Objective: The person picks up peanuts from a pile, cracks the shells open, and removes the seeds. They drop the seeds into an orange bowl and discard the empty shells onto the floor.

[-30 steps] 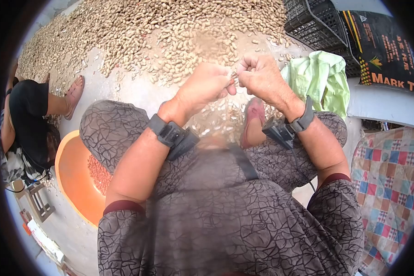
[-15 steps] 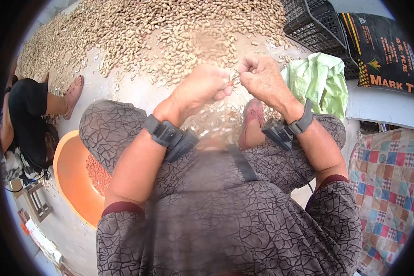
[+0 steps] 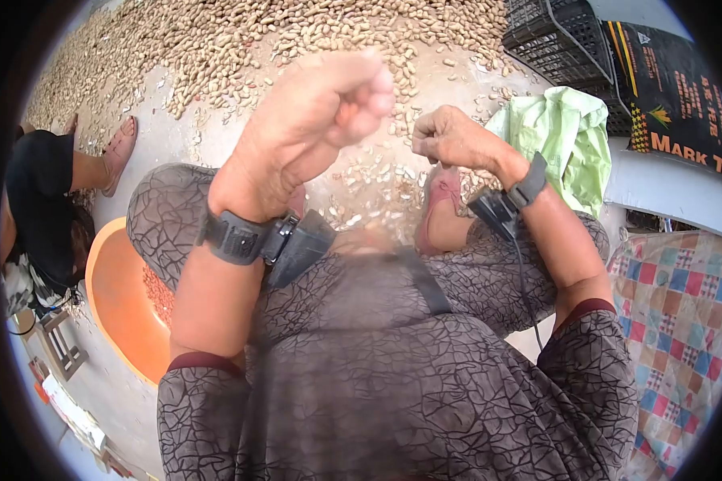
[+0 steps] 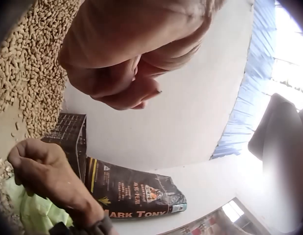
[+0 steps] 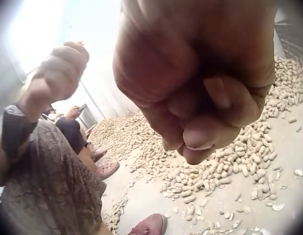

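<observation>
Raised over the near edge of the peanut pile [image 3: 297, 24], my left hand [image 3: 305, 120] has its fingers curled in around something small and reddish, like peanut kernels, blurred in the head view. The left wrist view shows this hand [image 4: 136, 54] from close up, with a small pink bit between its fingers. My right hand [image 3: 457, 136] is lower and apart from it, above the floor beside the green sack [image 3: 565, 144]. Its thumb and fingers are curled in the right wrist view [image 5: 195, 83], and nothing shows between them. Broken shells [image 3: 377, 188] lie on the floor below.
An orange basin [image 3: 120, 297] with red kernels [image 3: 156, 297] stands by my left knee. Another person's leg [image 3: 88, 170] is at the far left. A black crate [image 3: 553, 44], a black printed bag [image 3: 674, 104] and a checked cloth [image 3: 674, 321] are on the right.
The hands were close together at a small shell piece and have parted. My left hand has risen toward the camera and turned; my right hand has moved slightly down.
</observation>
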Motion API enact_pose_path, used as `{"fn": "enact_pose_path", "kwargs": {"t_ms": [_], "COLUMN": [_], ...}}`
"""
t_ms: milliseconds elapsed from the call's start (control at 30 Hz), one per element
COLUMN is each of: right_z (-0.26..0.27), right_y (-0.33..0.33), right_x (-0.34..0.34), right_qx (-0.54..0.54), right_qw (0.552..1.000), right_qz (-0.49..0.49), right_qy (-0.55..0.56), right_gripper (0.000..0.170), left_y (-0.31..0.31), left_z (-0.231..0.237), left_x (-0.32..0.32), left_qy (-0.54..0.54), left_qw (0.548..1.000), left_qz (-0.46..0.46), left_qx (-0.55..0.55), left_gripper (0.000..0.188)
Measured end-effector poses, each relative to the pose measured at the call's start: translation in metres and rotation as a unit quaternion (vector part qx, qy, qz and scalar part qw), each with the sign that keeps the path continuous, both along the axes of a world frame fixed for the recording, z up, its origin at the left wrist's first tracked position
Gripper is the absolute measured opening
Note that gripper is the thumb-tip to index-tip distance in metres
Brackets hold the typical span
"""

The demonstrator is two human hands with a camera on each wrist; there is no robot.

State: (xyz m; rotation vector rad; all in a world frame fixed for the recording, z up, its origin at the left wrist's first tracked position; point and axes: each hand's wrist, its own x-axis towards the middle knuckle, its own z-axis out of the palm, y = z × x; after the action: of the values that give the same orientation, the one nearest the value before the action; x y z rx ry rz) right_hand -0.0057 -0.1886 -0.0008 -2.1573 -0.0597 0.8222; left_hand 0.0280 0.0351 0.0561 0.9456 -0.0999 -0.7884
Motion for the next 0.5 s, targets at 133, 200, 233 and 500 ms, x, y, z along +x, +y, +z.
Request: {"fn": "enact_pose_path", "kwargs": {"t_ms": [133, 200, 233, 500], "right_z": [-0.056, -0.085, -0.111, -0.236], "right_y": [0.005, 0.013, 0.014, 0.017], "right_x": [0.021, 0.026, 0.028, 0.020], "right_qx": [-0.041, -0.052, -0.055, -0.158], "right_qw": [0.999, 0.999, 0.997, 0.980], "right_qz": [0.006, -0.001, 0.013, 0.006], "right_qy": [-0.009, 0.011, -0.054, -0.124], "right_gripper": [0.009, 0.010, 0.009, 0.026], "left_y": [0.000, 0.003, 0.004, 0.015], "left_z": [0.011, 0.017, 0.020, 0.045], "left_x": [0.007, 0.009, 0.011, 0.026], "left_qy": [0.000, 0.000, -0.004, 0.061], "left_qw": [0.999, 0.998, 0.997, 0.993], "left_qz": [0.038, 0.056, 0.071, 0.100], "left_qx": [-0.037, -0.022, -0.009, 0.025], "left_gripper": [0.019, 0.019, 0.019, 0.022]}}
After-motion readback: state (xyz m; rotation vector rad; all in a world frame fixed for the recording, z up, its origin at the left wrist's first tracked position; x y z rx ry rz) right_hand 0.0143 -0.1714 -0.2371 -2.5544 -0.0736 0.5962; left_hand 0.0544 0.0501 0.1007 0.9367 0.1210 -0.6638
